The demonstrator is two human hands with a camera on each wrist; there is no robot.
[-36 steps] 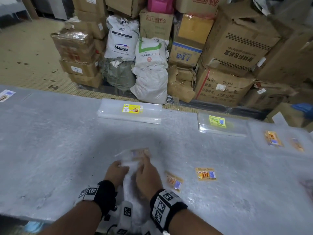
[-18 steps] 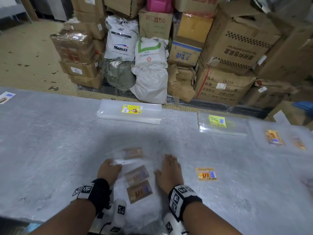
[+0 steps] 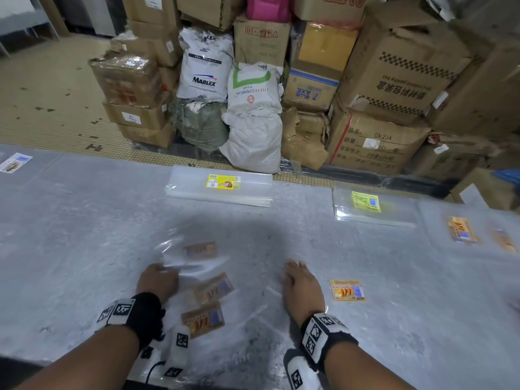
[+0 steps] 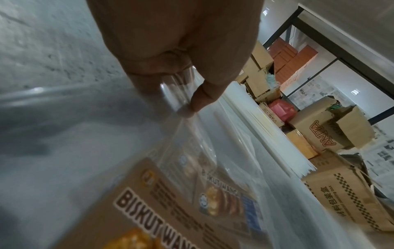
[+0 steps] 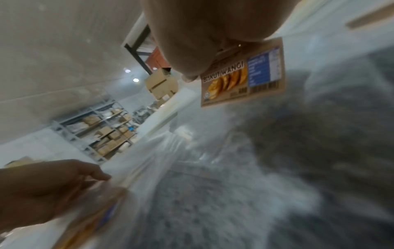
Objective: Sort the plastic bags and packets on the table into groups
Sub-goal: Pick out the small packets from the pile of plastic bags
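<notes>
My left hand (image 3: pixel 157 280) pinches the edge of a clear plastic bag (image 3: pixel 194 266) with a brown label, lifting it off the grey table (image 3: pixel 84 235); the left wrist view shows thumb and fingers (image 4: pixel 168 99) closed on the film. Two more clear bags with brown "Biskut Wangi" labels (image 3: pixel 213 289) (image 3: pixel 203 319) lie overlapping between my hands. My right hand (image 3: pixel 298 277) lies flat on the table, fingers straight, holding nothing. A further bag with the same label (image 3: pixel 348 290) (image 5: pixel 243 74) lies just right of it.
Along the table's far edge sit a stack of clear bags with a yellow label (image 3: pixel 219 187), a stack with a yellow-green label (image 3: pixel 371 206) and orange-labelled bags (image 3: pixel 461 229). A lone packet (image 3: pixel 15 161) lies far left. Cartons and sacks (image 3: pixel 253 122) stand beyond the table.
My hands were together on one bundle; the right hand has slid away to the right, the bags have spread apart, and the left hand keeps one bag pinched.
</notes>
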